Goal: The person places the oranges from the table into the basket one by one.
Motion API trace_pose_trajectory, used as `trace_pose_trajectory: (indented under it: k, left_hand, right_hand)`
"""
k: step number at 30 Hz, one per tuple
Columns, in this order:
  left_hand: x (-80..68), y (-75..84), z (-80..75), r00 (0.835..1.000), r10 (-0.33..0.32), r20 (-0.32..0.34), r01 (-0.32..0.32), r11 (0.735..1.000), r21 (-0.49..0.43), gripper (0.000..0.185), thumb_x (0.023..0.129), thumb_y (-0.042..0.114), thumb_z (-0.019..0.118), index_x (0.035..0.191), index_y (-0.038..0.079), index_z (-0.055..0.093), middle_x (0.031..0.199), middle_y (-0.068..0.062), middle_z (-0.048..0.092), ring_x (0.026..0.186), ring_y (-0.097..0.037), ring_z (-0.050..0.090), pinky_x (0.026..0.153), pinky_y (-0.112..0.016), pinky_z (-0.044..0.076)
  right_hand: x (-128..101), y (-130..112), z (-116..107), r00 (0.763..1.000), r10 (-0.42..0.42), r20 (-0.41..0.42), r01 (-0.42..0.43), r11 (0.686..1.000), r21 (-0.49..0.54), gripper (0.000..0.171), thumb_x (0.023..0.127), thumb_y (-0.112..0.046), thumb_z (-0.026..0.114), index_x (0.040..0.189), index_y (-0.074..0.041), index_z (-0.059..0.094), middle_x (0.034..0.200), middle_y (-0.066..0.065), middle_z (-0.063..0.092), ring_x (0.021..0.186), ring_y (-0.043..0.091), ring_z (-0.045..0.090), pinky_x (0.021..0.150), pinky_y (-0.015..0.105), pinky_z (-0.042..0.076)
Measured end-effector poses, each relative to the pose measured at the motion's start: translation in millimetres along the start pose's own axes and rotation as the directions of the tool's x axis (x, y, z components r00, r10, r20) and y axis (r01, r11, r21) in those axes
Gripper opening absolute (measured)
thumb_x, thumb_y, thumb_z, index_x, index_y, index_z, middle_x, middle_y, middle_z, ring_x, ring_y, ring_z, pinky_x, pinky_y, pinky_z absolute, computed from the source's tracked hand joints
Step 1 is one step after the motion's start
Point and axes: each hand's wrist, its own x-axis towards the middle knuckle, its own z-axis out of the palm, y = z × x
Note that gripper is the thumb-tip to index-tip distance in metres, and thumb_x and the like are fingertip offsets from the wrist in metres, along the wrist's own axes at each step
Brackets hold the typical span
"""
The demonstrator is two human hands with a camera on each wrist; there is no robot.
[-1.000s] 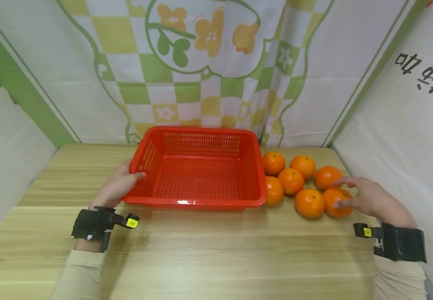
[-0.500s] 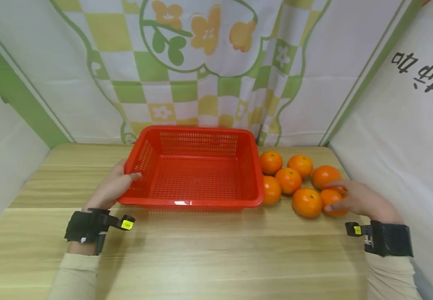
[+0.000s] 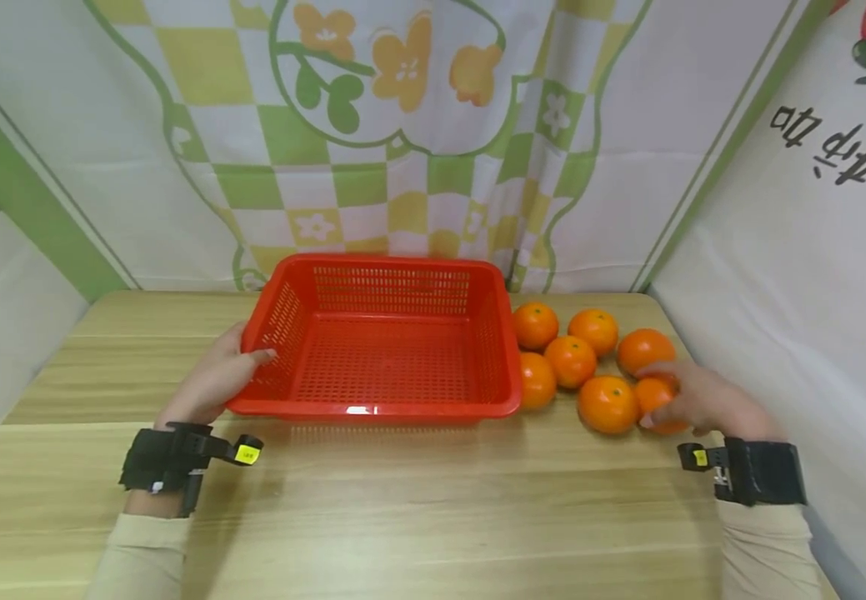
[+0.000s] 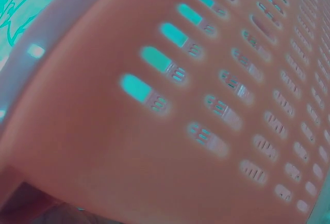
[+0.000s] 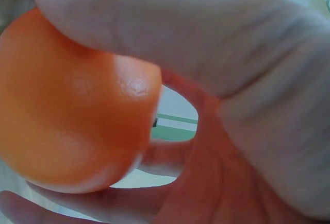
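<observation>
A red plastic basket (image 3: 372,410) with slotted walls sits on the wooden table, nothing inside it. My left hand (image 3: 211,379) grips its left edge, thumb over the rim and the other fingers hidden outside. Slots in the basket wall (image 4: 103,141) fill the left wrist view. At the right, my right hand (image 3: 706,400) holds the nearest right orange (image 3: 655,400) between thumb and fingers. Up close in the right wrist view, the thumb lies across that orange (image 5: 77,110) and fingers curve along its other side.
Several more oranges stand between the basket and my right hand, among them a front one (image 3: 608,405) and a back right one (image 3: 646,352). A patterned curtain (image 3: 372,183) hangs behind the table (image 3: 433,508). White cloth (image 3: 800,333) borders the right side.
My right hand has moved left onto the orange, its thumb and fingers closing around it. The left hand keeps its hold on the basket. The head view has shifted slightly.
</observation>
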Motion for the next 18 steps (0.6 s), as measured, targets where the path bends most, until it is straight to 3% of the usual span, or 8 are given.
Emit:
trace_pose_trajectory:
  k: [4,7,18]
  left_hand:
    - [0.9,0.1,0.1,1.000,0.004,0.005,-0.004,1.000,-0.007,0.064,0.111,0.012,0.040,0.164,-0.004,0.009,0.152,-0.035,0.045,0.118,-0.038,0.068,0.090,-0.045,0.065]
    - [0.7,0.1,-0.2,1.000,0.000,0.006,0.000,1.000,-0.010,0.064,0.111,0.012,0.041,0.164,-0.004,0.009,0.152,-0.035,0.045,0.117,-0.037,0.068,0.089,-0.046,0.065]
    - [0.1,1.0,1.8,1.000,0.000,-0.005,0.000,1.000,-0.005,0.064,0.110,0.013,0.042,0.164,-0.004,0.012,0.151,-0.035,0.047,0.118,-0.038,0.068,0.090,-0.044,0.065]
  right_hand:
    - [3.9,0.7,3.1,0.998,0.037,0.056,-0.040,0.997,0.063,0.086,0.081,-0.026,0.090,0.150,-0.003,0.045,0.151,0.044,0.033,0.112,0.050,0.058,0.062,0.043,0.064]
    - [8.3,1.0,7.5,0.996,0.055,0.074,-0.061,0.994,0.085,0.087,0.079,-0.025,0.092,0.149,-0.004,0.045,0.151,0.044,0.032,0.116,0.054,0.056,0.063,0.046,0.065]
    - [12.9,11.3,20.4,0.999,0.021,-0.024,-0.020,0.998,0.066,0.079,0.074,-0.032,0.095,0.137,-0.008,0.053,0.128,0.031,0.055,0.083,0.029,0.062,0.059,0.034,0.060]
